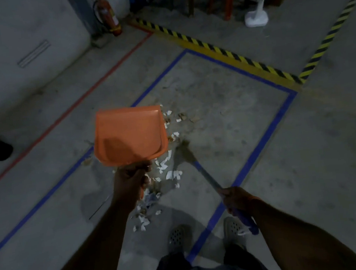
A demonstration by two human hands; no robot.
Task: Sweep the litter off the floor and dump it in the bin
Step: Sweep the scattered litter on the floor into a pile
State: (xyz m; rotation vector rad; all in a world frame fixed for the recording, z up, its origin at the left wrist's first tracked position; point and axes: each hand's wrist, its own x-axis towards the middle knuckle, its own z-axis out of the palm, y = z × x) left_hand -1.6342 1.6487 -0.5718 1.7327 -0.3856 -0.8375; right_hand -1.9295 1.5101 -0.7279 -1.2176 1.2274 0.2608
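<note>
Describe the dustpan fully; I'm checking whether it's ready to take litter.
The dustpan is orange, apparently plastic, a broad flat scoop with low raised side and back rims. It looks empty. The left hand grips its handle, holding it open side up, front edge pointing away, above scattered paper litter on the floor.

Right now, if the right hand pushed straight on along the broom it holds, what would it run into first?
Probably the scraps of paper litter on the floor. The right hand grips the broom handle, which slants forward and left toward them, near the orange dustpan. Depth is hard to judge.

head cam | worn, wide-angle | faces forward-down | close above hands, floor (304,144) beyond
</note>
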